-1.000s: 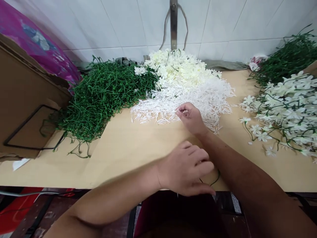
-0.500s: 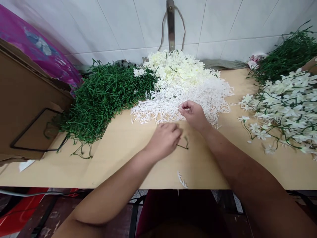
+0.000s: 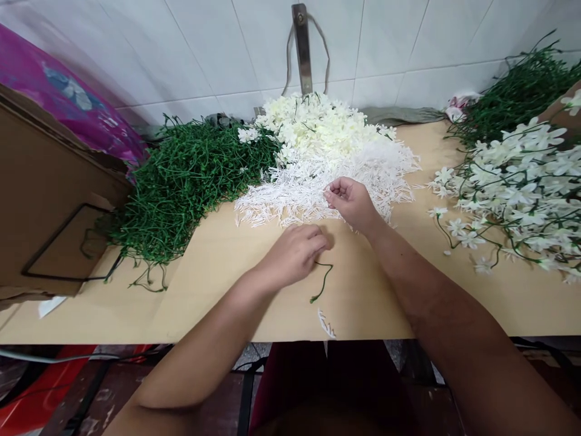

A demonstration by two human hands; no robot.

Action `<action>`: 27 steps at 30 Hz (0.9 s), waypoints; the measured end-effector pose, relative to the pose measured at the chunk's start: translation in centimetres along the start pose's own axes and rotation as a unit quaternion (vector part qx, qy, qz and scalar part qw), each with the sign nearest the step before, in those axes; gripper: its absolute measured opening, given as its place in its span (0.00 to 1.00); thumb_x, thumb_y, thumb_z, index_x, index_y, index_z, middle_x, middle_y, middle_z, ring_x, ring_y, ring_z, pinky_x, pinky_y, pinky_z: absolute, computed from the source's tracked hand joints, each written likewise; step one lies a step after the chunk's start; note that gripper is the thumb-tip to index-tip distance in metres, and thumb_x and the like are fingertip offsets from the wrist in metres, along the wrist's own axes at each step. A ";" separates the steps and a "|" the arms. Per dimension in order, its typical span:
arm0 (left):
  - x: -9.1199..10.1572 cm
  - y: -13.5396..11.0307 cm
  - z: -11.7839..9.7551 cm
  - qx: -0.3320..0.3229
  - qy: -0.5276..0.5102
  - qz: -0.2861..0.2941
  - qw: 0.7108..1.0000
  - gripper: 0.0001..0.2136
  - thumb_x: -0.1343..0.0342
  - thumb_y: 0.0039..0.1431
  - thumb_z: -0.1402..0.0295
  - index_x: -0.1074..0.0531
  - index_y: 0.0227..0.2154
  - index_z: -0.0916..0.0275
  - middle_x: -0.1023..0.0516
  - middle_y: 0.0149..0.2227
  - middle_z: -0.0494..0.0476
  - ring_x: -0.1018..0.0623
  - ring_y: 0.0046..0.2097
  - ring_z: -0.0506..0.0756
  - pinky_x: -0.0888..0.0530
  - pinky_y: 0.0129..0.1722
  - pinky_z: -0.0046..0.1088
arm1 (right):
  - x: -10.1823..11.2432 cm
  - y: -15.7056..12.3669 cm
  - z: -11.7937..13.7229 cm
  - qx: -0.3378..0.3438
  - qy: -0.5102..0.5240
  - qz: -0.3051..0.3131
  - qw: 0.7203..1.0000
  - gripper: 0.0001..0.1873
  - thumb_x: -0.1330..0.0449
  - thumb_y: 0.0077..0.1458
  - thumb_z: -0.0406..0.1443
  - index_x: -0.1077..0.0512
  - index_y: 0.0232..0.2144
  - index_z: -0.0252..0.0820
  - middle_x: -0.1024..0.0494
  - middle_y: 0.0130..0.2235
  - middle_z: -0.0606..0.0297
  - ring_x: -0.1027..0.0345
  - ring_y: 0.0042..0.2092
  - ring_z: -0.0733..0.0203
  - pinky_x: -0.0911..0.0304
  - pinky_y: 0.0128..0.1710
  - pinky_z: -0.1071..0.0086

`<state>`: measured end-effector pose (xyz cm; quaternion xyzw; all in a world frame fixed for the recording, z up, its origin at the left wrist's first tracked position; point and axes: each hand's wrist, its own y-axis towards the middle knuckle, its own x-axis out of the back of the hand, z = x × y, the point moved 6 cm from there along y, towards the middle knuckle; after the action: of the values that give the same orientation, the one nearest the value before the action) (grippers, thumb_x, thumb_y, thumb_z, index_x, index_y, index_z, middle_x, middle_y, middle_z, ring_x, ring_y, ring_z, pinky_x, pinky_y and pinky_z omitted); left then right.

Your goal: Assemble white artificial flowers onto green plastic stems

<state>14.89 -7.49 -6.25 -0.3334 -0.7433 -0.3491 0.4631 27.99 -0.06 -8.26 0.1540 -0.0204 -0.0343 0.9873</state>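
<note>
My left hand (image 3: 297,251) is closed over the board, gripping a thin green artificial flower stem (image 3: 325,280) whose free end trails below the fingers. Farther up, my right hand (image 3: 351,200) is pinched at the front of a heap of small white sticks (image 3: 290,194). Whatever lies between its fingertips is too small to make out. Behind the sticks rises a mound of cream-white artificial petals (image 3: 318,124). A large tangle of green stems (image 3: 200,163) lies to the left of both hands.
Finished-looking white flowers on stems (image 3: 512,188) cover the right side, with more green stems (image 3: 526,97) behind. A cardboard box (image 3: 49,194) with a black wire frame stands at the left. A small white sprig (image 3: 325,324) lies near the table's front edge (image 3: 218,336).
The stem's free end now hangs downward below my left hand, where it was a short blurred piece before. My right hand stays at the white sticks. The view has shifted slightly.
</note>
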 end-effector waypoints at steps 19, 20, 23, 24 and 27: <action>-1.3 -0.1 -1.5 -0.126 -0.098 0.075 0.984 0.08 0.48 0.60 0.67 0.27 0.29 0.63 0.27 0.36 0.57 0.30 0.42 0.53 0.32 0.44 0.30 | 0.1 0.1 -0.3 -0.005 0.007 0.004 1.000 0.09 0.38 0.43 0.37 0.35 0.24 0.40 0.33 0.23 0.71 0.41 0.25 0.69 0.42 0.26 0.70; -1.3 -0.1 -1.4 -0.124 -0.086 0.072 0.986 0.08 0.47 0.59 0.65 0.27 0.29 0.62 0.27 0.35 0.57 0.30 0.41 0.53 0.32 0.44 0.30 | 0.1 0.1 -0.3 -0.006 0.007 0.002 1.000 0.08 0.38 0.43 0.36 0.35 0.24 0.40 0.33 0.23 0.71 0.41 0.25 0.69 0.43 0.26 0.70; -1.4 0.1 -0.9 -0.098 -0.026 0.049 0.994 0.09 0.49 0.60 0.65 0.26 0.30 0.62 0.28 0.33 0.56 0.30 0.39 0.53 0.33 0.41 0.30 | 0.1 0.1 -0.3 -0.006 0.003 0.000 1.000 0.09 0.38 0.43 0.36 0.35 0.24 0.40 0.34 0.23 0.71 0.41 0.25 0.70 0.43 0.26 0.70; -1.4 0.2 -0.7 -0.081 -0.002 0.041 0.996 0.09 0.50 0.61 0.65 0.27 0.30 0.62 0.28 0.33 0.56 0.30 0.39 0.53 0.33 0.41 0.31 | 0.1 0.1 -0.3 -0.006 0.001 0.002 1.000 0.09 0.37 0.43 0.37 0.35 0.24 0.40 0.33 0.23 0.71 0.41 0.25 0.70 0.43 0.26 0.70; -1.4 0.3 0.3 -0.025 0.061 0.029 0.997 0.09 0.52 0.61 0.68 0.27 0.30 0.63 0.29 0.33 0.58 0.30 0.39 0.55 0.34 0.40 0.33 | 0.1 0.0 -0.4 -0.013 -0.004 0.000 1.000 0.09 0.37 0.43 0.36 0.34 0.25 0.40 0.33 0.23 0.71 0.41 0.26 0.69 0.42 0.27 0.70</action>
<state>15.49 -7.35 -7.60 -0.3445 -0.6948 -0.3733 0.5091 28.10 0.02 -8.61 0.1407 -0.0242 -0.0355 0.9891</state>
